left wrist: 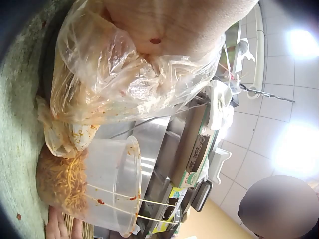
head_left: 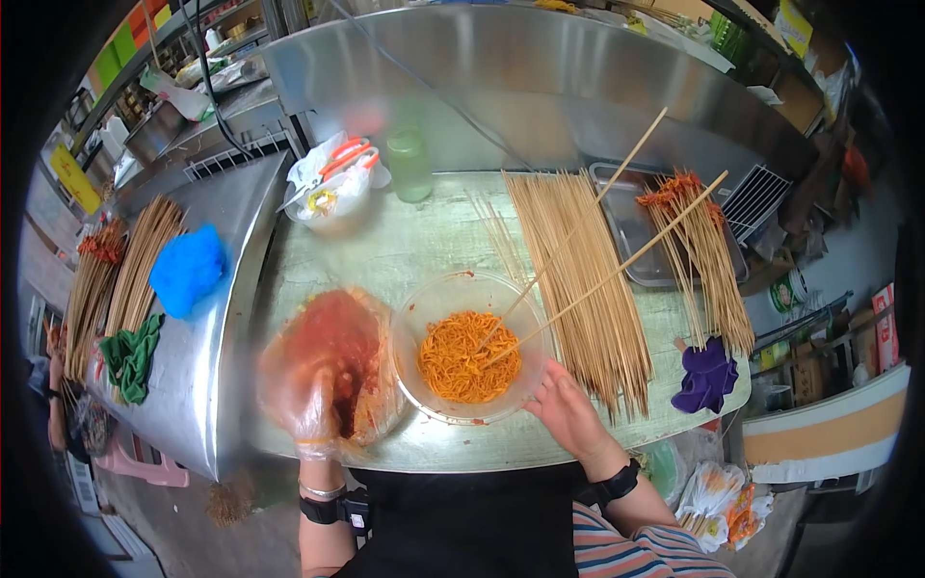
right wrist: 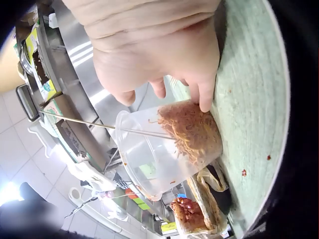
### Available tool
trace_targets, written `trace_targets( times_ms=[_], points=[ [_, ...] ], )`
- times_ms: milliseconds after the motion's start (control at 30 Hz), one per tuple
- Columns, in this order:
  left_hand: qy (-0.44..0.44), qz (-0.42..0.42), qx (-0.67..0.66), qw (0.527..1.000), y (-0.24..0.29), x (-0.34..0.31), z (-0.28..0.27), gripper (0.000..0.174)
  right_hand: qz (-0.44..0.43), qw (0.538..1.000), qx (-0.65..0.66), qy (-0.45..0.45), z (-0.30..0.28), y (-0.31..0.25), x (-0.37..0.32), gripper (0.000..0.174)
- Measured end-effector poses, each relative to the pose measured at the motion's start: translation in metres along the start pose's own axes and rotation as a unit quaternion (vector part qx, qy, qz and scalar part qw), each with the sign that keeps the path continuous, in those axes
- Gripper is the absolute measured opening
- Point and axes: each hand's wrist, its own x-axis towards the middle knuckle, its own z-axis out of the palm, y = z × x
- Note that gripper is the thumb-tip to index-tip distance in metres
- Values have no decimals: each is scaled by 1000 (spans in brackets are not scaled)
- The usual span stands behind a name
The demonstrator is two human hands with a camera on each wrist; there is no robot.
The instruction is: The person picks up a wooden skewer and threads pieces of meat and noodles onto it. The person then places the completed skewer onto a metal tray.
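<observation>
A clear plastic tub (head_left: 406,371) of orange, saucy noodle-like strands (head_left: 467,358) stands at the front of the greenish table. Two long thin sticks (head_left: 617,183) lean out of it to the right. My bare right hand (head_left: 575,412) is at the tub's right side, its fingers fairly straight and fingertips at the lower wall (right wrist: 202,102). On the other side, my left hand (head_left: 318,409), in a thin clear plastic glove (left wrist: 124,84), is at a plastic bag (head_left: 390,409) of red, saucy food (head_left: 332,328). Plastic hides its fingers, so I cannot tell whether they grip.
Bare skewers (head_left: 578,289) lie in a wide row right of the tub. Beyond them are a tray (head_left: 636,255), loaded skewers (head_left: 708,231) and a purple cloth-like bundle (head_left: 706,376). A bowl with orange-handled scissors (head_left: 352,159) stands behind the bag, near a green cup (head_left: 409,164).
</observation>
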Motion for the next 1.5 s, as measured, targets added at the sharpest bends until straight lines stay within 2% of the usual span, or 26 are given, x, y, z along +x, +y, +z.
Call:
trace_targets(
  times_ms=[167,267,367,567,667,767,867,967,1067,1167,1233,1267,1333,1400,1467,1500],
  points=[
    [-11,4,-70,997,-6,1,-3,15,23,998,-40,43,0,-8,14,49],
    [-26,2,-79,997,-2,0,-3,15,-45,989,-93,107,0,-14,24,49],
    [-26,-8,-67,997,2,0,-1,16,-35,989,-70,126,-3,-15,29,48],
    [-21,-9,-77,997,2,-2,0,16,-42,983,-117,133,-9,-17,36,48],
    [-20,-10,-81,996,3,-2,-1,15,-44,983,-107,145,-5,-18,43,49],
    [-22,-13,-87,996,5,0,1,15,4,993,45,109,11,-8,41,50],
    [-18,-27,-92,995,3,-3,-1,14,-60,992,38,109,13,11,42,52],
    [-10,-35,-102,994,6,-2,3,13,-59,970,-206,113,19,16,42,52],
    [-19,-3,-73,997,3,-2,1,18,-86,972,-192,108,20,20,48,51],
    [-22,-16,-79,996,14,-4,4,13,-106,935,-316,119,17,18,54,48],
    [-37,-28,-84,995,6,-4,5,14,-83,933,-324,133,20,7,52,47],
    [-32,-23,-79,996,4,-2,1,14,-74,935,-324,123,26,2,56,46],
    [-35,-11,-98,994,1,-2,0,15,-80,978,-156,114,24,9,60,44],
    [-37,24,4,999,-17,1,-9,15,-79,987,-91,111,24,10,54,46],
    [-35,-13,-22,999,-13,-1,-3,14,-110,984,-47,135,39,5,49,30],
    [-38,-11,-35,999,-14,-2,-4,15,-102,985,-56,130,37,9,44,30]
  ],
)
